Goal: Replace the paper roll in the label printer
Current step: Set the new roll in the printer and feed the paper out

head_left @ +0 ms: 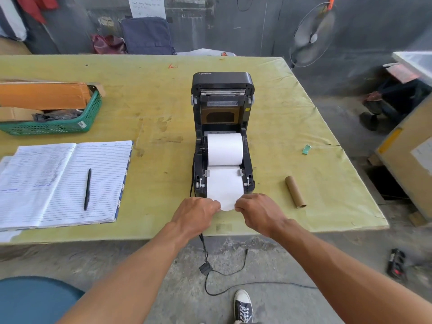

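At the near edge of the desk (163, 108), the left hand (196, 213) and the right hand (257, 212) each pinched a front corner of the paper strip (225, 187), which lay drawn forward out of the label printer (222, 136). The strip was white and flat, with its leading edge sagging between the hands. One white paper roll (225, 148) sat in the open bay, and the black lid (222, 90) stood upright behind it. One bare cardboard core (295, 191) lay right of the printer, near the desk's right edge. One open notebook (60, 183) with one pen (87, 189) lay toward the near left corner; one green basket (70, 125) stood by the left edge. The desk was covered in yellow-green sheeting, with a grey wall beyond.
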Motion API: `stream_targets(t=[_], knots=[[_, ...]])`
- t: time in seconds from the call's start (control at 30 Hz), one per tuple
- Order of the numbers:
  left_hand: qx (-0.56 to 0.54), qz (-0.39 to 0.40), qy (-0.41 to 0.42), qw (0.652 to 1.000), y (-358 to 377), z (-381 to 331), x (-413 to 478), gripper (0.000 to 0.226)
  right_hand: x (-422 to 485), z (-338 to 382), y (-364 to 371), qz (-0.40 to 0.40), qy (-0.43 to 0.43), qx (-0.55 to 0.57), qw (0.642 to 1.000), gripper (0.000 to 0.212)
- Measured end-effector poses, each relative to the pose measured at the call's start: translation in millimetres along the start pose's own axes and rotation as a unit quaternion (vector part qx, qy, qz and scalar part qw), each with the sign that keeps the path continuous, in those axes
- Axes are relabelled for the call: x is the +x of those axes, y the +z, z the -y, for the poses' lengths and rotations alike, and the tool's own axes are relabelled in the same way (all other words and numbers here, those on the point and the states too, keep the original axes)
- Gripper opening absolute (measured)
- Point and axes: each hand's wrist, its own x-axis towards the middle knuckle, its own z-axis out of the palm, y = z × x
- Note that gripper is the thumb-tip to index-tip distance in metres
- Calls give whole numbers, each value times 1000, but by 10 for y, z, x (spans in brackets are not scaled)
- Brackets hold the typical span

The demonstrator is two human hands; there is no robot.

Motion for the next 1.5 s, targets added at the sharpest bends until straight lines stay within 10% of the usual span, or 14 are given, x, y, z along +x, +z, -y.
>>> stream_targets(t=[1.5], knots=[[105,14,-101,989,43,-76,355,17,177,61,-121,-2,37,-106,994,28]])
